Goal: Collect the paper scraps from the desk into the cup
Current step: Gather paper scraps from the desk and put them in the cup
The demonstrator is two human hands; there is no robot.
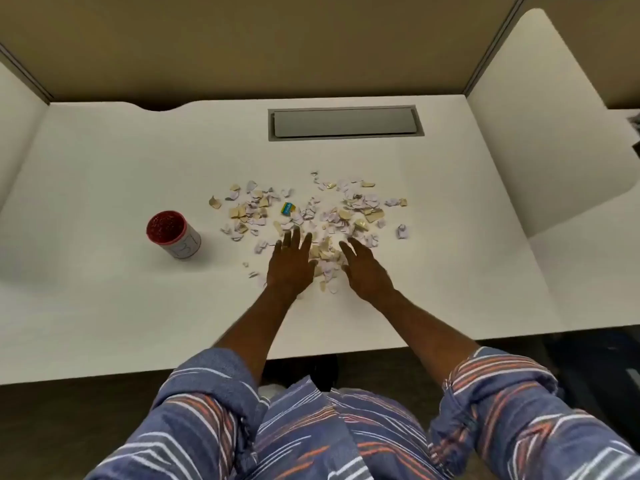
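Observation:
Several torn paper scraps (311,216), white, lilac and tan, lie spread over the middle of the white desk (104,168). One blue and yellow scrap (287,208) sits among them. A white cup (173,234) with a red inside stands upright to the left of the scraps. My left hand (290,268) lies flat with fingers apart at the near edge of the pile. My right hand (365,268) is open beside it, palm turned inward. A small heap of scraps (325,261) lies between the two hands.
A grey cable hatch (345,123) is set into the desk behind the scraps. Beige partition walls (242,46) close off the back and sides. A curved cut-out (162,107) is in the far edge at the left.

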